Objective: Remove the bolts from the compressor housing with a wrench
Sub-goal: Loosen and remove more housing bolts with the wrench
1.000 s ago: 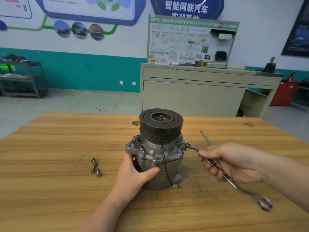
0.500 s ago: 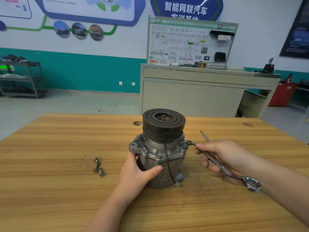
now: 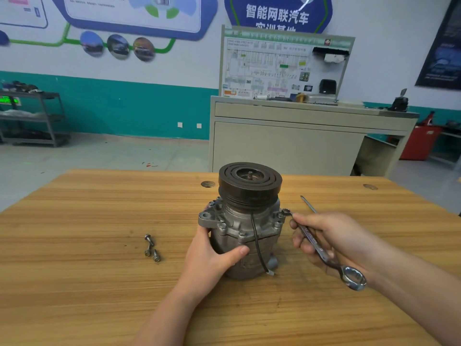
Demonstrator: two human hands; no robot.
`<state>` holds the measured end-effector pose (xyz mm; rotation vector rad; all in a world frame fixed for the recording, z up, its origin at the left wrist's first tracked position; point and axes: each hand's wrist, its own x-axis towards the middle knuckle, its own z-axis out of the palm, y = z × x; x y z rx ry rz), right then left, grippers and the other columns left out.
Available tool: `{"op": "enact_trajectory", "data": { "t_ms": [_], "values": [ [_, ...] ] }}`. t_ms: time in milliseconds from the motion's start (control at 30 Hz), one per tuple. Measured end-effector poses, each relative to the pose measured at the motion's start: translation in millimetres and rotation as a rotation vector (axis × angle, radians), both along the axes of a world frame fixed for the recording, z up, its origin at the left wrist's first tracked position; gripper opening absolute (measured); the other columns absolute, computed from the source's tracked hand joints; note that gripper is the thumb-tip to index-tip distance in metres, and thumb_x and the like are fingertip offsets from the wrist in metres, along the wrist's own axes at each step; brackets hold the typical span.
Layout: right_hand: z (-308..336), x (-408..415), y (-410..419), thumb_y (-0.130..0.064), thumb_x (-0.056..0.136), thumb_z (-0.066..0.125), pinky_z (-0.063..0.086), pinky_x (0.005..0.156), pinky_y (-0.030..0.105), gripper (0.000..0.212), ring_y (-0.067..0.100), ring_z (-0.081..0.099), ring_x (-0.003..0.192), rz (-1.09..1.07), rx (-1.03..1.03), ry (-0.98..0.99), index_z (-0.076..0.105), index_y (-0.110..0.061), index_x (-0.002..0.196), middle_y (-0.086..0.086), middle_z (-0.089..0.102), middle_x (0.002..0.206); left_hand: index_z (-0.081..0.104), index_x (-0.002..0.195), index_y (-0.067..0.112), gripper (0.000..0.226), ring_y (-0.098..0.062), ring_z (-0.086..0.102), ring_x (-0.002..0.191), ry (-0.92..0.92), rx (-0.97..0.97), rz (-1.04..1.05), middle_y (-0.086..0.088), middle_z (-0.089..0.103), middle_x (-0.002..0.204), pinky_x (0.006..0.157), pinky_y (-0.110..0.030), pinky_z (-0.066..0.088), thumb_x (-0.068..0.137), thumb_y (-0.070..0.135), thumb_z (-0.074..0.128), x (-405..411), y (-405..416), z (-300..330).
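A grey compressor housing (image 3: 245,228) with a black pulley (image 3: 250,182) on top stands upright in the middle of the wooden table (image 3: 99,283). My left hand (image 3: 212,255) grips its lower left side, thumb across the front. My right hand (image 3: 331,238) holds a double-ended ring wrench (image 3: 314,242); its small ring sits at a bolt (image 3: 286,211) on the housing's right flange, and the large ring sticks out toward me. Several bolts remain around the flange. Three loose bolts (image 3: 151,248) lie on the table to the left.
A thin metal rod (image 3: 308,204), like a screwdriver shaft, lies on the table behind my right hand. Beyond the table stand a beige training bench (image 3: 287,146), a shelf cart (image 3: 32,118) at far left and a red bin (image 3: 419,143) at right.
The wrench's free end has swung toward me and to the left, turning about the flange bolt. My left hand keeps its grip on the housing.
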<state>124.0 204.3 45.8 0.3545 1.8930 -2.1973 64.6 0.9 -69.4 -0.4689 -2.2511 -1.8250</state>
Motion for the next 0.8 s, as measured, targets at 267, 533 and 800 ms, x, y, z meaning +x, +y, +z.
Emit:
{"op": "enact_trajectory", "data": {
  "t_ms": [267, 533, 800],
  "values": [
    [5.3, -3.2, -17.1, -0.012, 0.099, 0.046, 0.040, 0.030, 0.015, 0.020, 0.012, 0.055, 0.034, 0.007, -0.094, -0.049, 0.053, -0.001, 0.084, 0.012, 0.062, 0.053, 0.035, 0.109, 0.069, 0.067, 0.016, 0.049, 0.110, 0.061, 0.006, 0.005, 0.040, 0.052, 0.115, 0.086, -0.007, 0.040, 0.055, 0.066, 0.076, -0.3, 1.3, -1.4],
    [-1.0, -4.4, -62.1, -0.008, 0.103, 0.034, 0.040, 0.031, 0.015, 0.026, 0.012, 0.056, 0.032, -0.138, -0.382, 0.034, 0.052, -0.001, 0.085, 0.014, 0.064, 0.052, 0.046, 0.120, 0.037, 0.076, 0.012, 0.052, 0.108, 0.065, -0.013, 0.010, 0.019, 0.058, 0.118, 0.083, -0.003, 0.039, 0.055, 0.066, 0.072, 1.2, 0.4, -2.7],
    [-5.1, 4.9, -11.9, -0.024, 0.103, 0.041, 0.027, 0.026, 0.015, 0.026, 0.009, 0.050, 0.033, 0.061, 0.016, -0.060, 0.050, -0.007, 0.084, 0.005, 0.058, 0.046, 0.038, 0.112, 0.051, 0.067, 0.024, 0.046, 0.103, 0.008, -0.036, -0.008, 0.030, 0.050, 0.116, 0.077, -0.005, 0.039, 0.058, 0.059, 0.077, 1.4, -2.6, -1.0]
  ]
}}
